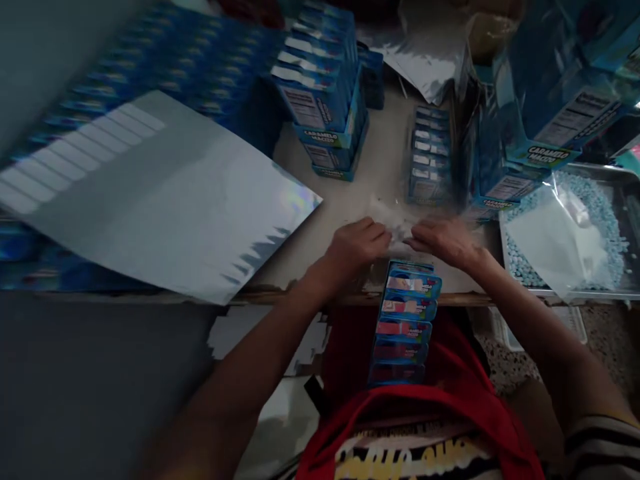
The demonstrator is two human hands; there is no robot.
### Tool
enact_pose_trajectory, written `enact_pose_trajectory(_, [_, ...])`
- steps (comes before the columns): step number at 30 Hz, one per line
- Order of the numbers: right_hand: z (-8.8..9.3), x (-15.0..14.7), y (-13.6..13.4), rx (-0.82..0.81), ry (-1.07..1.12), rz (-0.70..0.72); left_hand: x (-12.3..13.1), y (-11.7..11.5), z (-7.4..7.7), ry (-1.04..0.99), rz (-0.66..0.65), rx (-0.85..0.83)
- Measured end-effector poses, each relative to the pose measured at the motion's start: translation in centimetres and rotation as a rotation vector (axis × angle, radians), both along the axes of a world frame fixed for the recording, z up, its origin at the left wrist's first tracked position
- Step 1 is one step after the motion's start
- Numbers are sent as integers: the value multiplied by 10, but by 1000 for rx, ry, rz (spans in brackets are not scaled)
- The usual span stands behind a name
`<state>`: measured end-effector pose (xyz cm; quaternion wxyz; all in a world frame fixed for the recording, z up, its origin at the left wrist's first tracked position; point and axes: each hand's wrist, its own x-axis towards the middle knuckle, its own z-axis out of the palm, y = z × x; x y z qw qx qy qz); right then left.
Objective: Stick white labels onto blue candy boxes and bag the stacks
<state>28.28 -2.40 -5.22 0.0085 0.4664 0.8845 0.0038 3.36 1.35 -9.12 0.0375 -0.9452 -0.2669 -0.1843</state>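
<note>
My left hand (359,241) and my right hand (445,240) face each other over the table near its front edge. Their fingers are closed on a crumpled clear plastic bag (397,230) between them; blur hides its exact shape. Just below my hands, a row of small blue candy boxes (406,325) runs from the table edge towards my red apron (350,347). Beyond my right hand stands another row of blue candy boxes (429,157), seemingly in clear plastic.
At left, a large silvery sheet (175,193) lies over many blue boxes (200,40). Blue display boxes are stacked at the back centre (325,127) and right (520,157). A metal tray (633,227) holds small pale-blue candies and a white sheet at far right.
</note>
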Motion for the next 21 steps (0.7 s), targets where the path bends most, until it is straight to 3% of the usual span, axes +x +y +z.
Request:
enact_pose_trajectory(3, [-8,8,-26,-101,-18,-131,0,-15,-11,20,-50,-48])
enact_pose_trajectory(6, [-8,6,-47,-217,-29,-345,0,-20,-10,37,-32,-139])
enact_pose_trajectory(11, [7,-5,-62,-395,67,-525,2,-23,25,105,-11,-149])
enact_pose_trajectory(16, [40,-11,-79,-281,238,-607,-6,-52,66,-58,79,-181])
enact_pose_trajectory(18, [51,-18,-93,-184,309,-633,-8,-69,70,-192,173,-242])
enact_pose_trajectory(21, [59,-30,-110,-65,391,-691,-3,-94,66,-355,360,-254])
